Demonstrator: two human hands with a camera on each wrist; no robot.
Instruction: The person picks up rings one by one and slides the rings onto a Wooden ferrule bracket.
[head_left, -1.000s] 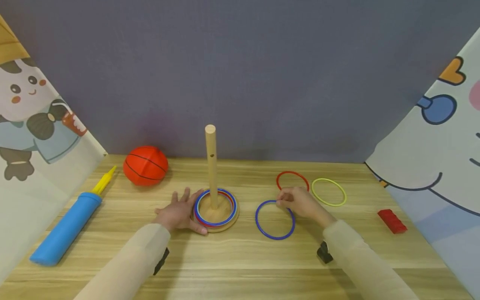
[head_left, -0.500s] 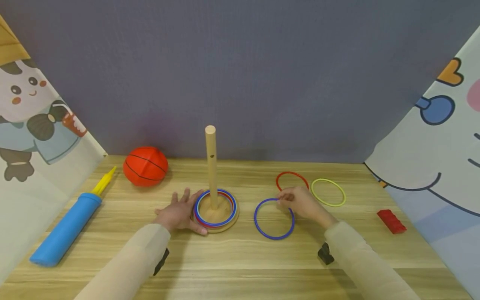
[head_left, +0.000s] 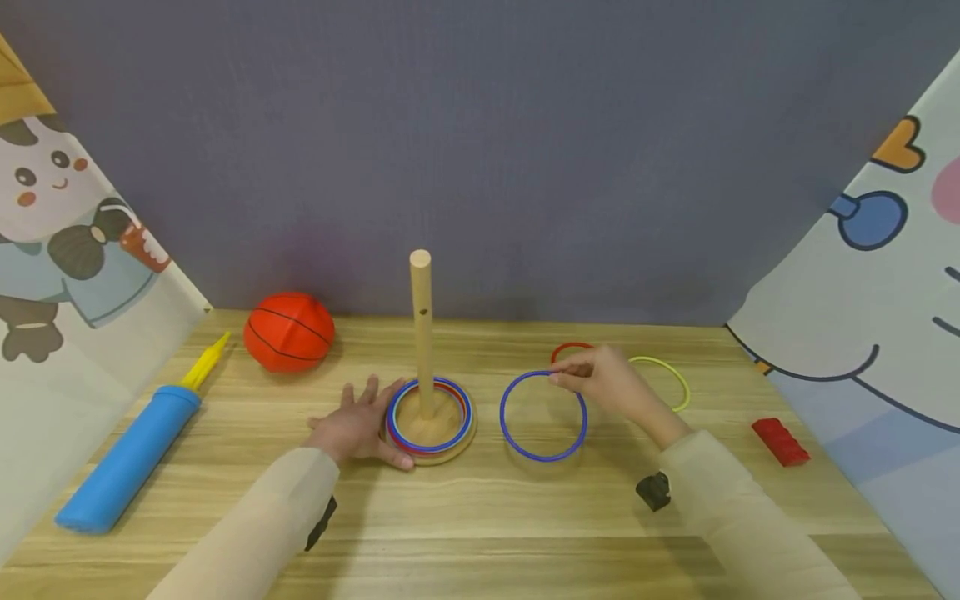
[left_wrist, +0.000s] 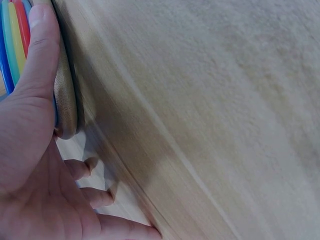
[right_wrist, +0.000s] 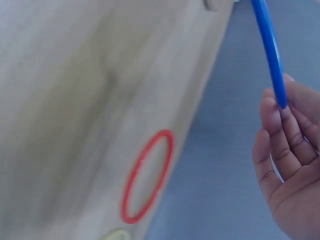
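- Ring in blue [head_left: 546,458] hangs above the table [head_left: 480,533], right of the peg stand [head_left: 424,342].
- Right hand [head_left: 606,383] pinches its far edge.
- Left hand [head_left: 355,426] lies splayed, thumb against the stand.

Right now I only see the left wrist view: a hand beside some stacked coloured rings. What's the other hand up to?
Observer: The right hand pinches a blue ring with its thumb and fingers.
Visitor: Oh! And what do those stacked rings go around?
Observer: A tall wooden post; the head view shows it standing upright.
Visitor: Are there any loose rings lying about?
Observer: Yes, a red ring and a yellow ring lie on the table, off to the post's right.
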